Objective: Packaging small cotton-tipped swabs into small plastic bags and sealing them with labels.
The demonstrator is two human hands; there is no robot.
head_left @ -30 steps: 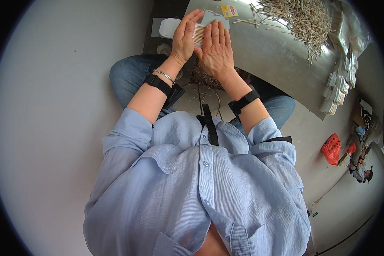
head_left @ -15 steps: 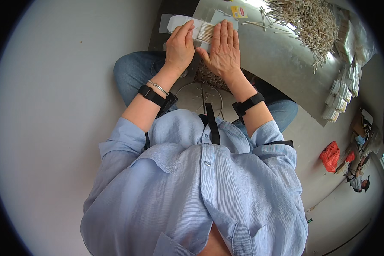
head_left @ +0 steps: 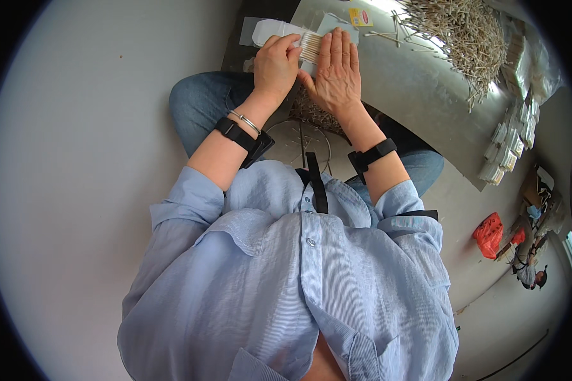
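A flat row of cotton swabs [head_left: 310,47] lies side by side at the open end of a white packet [head_left: 270,29] on the metal table. My left hand [head_left: 275,68] is closed, with thumb and fingertips pinching the packet at its end beside the swabs. Just right of it, my right hand [head_left: 338,75] lies flat, fingers stretched out together and thumb apart. Its fingers rest against the right ends of the swabs, over a pale bluish sheet [head_left: 332,24]. What lies under the right palm is hidden.
A large heap of loose swabs [head_left: 457,38] covers the table's far right, with a few strays nearby. A small yellow card [head_left: 361,17] lies beyond my right hand. Filled packs [head_left: 505,152] line the table's right edge. A red bag [head_left: 488,235] is on the floor.
My left hand has moved slightly right, its fingertips now closer to the swabs at the packet's end. The right hand stays flat in nearly the same place.
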